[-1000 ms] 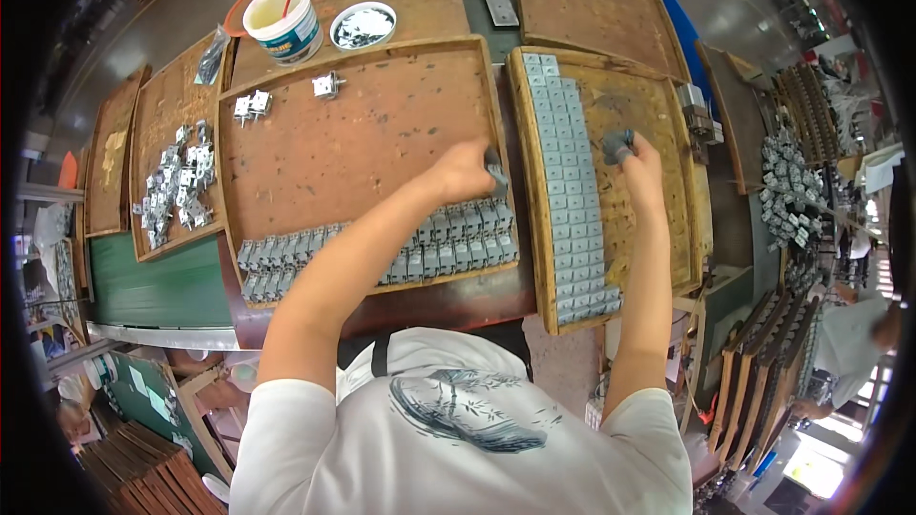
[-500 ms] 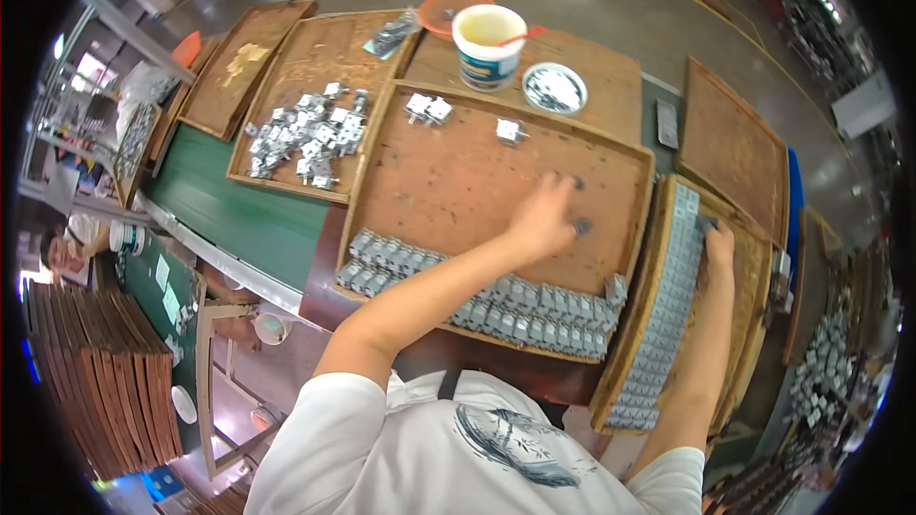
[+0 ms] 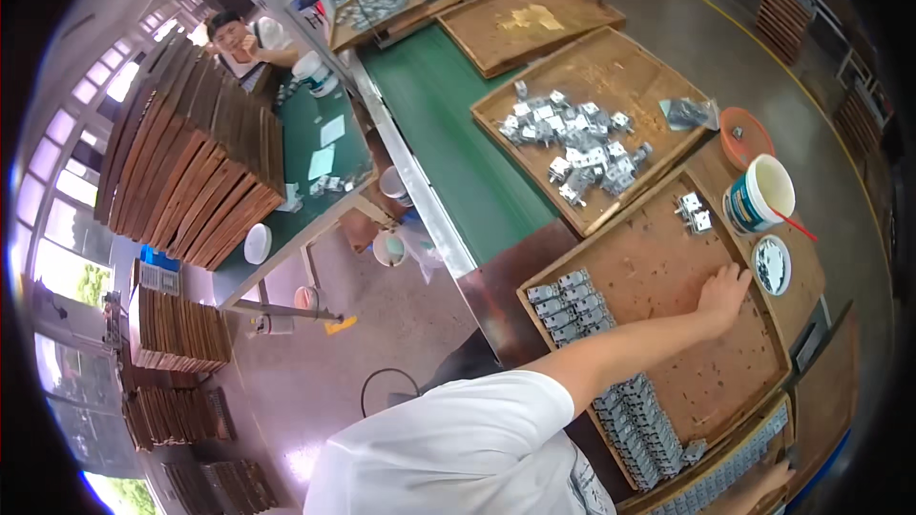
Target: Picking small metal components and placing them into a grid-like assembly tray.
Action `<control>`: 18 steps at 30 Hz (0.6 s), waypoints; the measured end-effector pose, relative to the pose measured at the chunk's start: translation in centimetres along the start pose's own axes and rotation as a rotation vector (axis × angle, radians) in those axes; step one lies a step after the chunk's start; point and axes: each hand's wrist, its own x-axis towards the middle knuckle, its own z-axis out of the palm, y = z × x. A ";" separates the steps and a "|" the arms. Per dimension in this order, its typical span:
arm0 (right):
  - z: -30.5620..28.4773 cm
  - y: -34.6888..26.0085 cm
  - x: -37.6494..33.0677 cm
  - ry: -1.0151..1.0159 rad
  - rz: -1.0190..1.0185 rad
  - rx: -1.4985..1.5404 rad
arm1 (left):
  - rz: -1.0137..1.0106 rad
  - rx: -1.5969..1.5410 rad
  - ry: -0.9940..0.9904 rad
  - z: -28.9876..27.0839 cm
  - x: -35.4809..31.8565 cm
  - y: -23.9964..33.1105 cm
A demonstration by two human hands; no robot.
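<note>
My left hand (image 3: 722,298) lies flat with fingers spread on the bare wood of a large brown tray (image 3: 658,262), holding nothing. Rows of small grey metal parts (image 3: 574,303) line the tray's near edge and continue under my forearm (image 3: 641,427). Two loose parts (image 3: 695,213) sit near the tray's far corner. My right hand (image 3: 766,480) shows only partly at the bottom edge, beside a second tray filled with rows of the same parts (image 3: 730,477); its fingers are hidden.
A further tray holds a heap of metal parts (image 3: 582,148). A white tub (image 3: 759,195), a small round dish (image 3: 771,265) and an orange bowl (image 3: 744,133) stand to the right. A green conveyor belt (image 3: 448,124), stacked wooden trays (image 3: 200,162) and another person (image 3: 243,38) lie left.
The view has swung left, bringing the conveyor and stacked trays into sight. My left hand has slid from the tray's middle toward the tub side. My right hand has dropped to the picture's edge.
</note>
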 end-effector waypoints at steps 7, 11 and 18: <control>-0.5 -0.1 -6.0 -0.033 0.003 0.199 | 0.004 -0.334 -0.278 -4.8 -2.4 -0.5; 1.2 3.6 -9.8 -0.253 -0.030 0.076 | 0.101 -0.564 -0.314 -6.9 -5.6 -1.7; 8.0 -1.5 -21.3 -0.482 0.037 0.201 | -0.221 -1.087 -0.689 -16.7 -13.4 -2.6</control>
